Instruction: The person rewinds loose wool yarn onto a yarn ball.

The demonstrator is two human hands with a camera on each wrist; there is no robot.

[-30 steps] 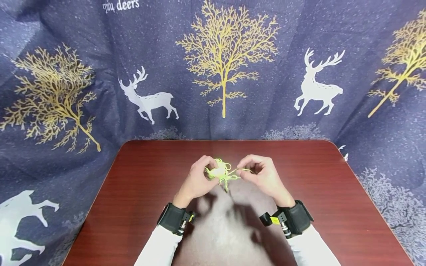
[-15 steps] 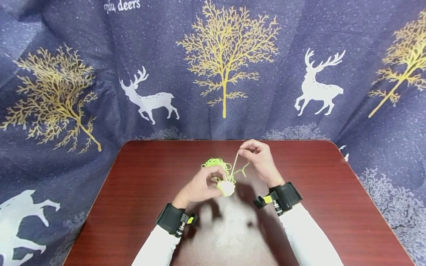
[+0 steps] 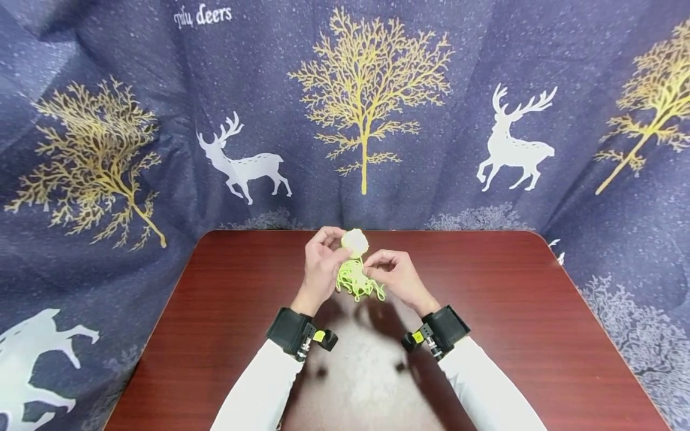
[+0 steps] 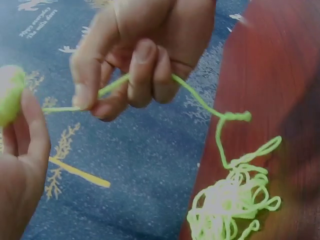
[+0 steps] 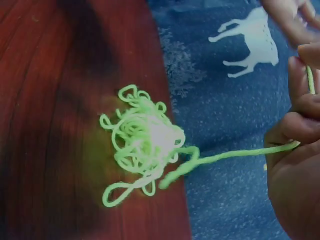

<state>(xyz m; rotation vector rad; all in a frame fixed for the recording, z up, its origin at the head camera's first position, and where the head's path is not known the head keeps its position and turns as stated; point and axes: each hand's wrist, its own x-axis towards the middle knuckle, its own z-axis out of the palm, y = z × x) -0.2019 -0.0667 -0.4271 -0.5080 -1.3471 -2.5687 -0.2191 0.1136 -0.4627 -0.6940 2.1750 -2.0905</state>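
My left hand [image 3: 319,266] grips a small ball of yellow-green yarn [image 3: 354,242] between thumb and fingers. In the left wrist view only part of that yarn ball [image 4: 11,95] shows at the left edge. Thumb and forefinger of my right hand [image 3: 396,276] pinch the yarn strand [image 4: 62,109] that runs from the ball. From the curled fingers of the right hand the strand trails down to a loose, looped heap of yarn [image 5: 145,137] on the table. A short doubled piece [image 5: 175,175] sticks out where strand and heap meet.
The reddish-brown wooden table [image 3: 226,335] has rounded back corners. Behind it hangs a dark blue cloth [image 3: 345,203] printed with white deer and golden trees. Each wrist wears a black strap [image 3: 291,331] with a small camera.
The left hand has lifted the ball up and away from the body. The right hand, raised half a second ago with a taut strand, has come down and in beside the ball.
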